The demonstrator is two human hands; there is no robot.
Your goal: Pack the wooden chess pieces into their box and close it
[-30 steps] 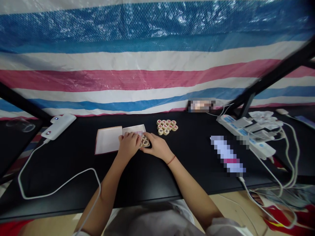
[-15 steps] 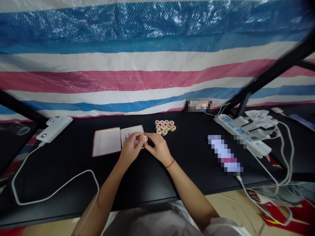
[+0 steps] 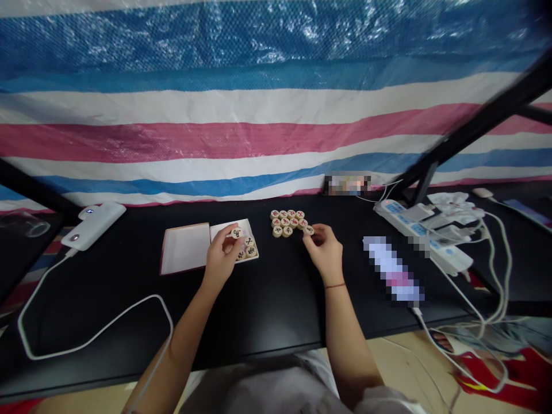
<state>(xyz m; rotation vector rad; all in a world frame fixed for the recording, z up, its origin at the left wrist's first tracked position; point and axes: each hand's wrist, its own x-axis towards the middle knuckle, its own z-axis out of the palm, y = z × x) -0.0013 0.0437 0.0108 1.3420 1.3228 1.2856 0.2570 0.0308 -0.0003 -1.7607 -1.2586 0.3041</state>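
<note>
Between thumb and fingers, my left hand [image 3: 222, 253] pinches a round Chinese chess piece [image 3: 237, 232] with a black character, above the open white box [image 3: 255, 259]. Several more black-marked pieces [image 3: 250, 251] lie in that box, partly covered by the hand. My right hand [image 3: 325, 250] pinches another black-marked chess piece [image 3: 308, 230] at the right end of a group of pieces. Red-marked pieces [image 3: 285, 222] form the two back rows of this group. In front of them sit two black-marked pieces [image 3: 282, 231].
Left of the box lies its empty lid [image 3: 185, 248]. A white device [image 3: 95, 225] trails a cable at the left of the black table [image 3: 267, 310]. On the right are a blurred-out phone [image 3: 394, 270] and a power strip [image 3: 425, 236] with plugs and cables.
The hands, together over the box before, are now apart. My right hand has moved right to the group with a piece. My left hand has shifted slightly left, uncovering pieces in the box.
</note>
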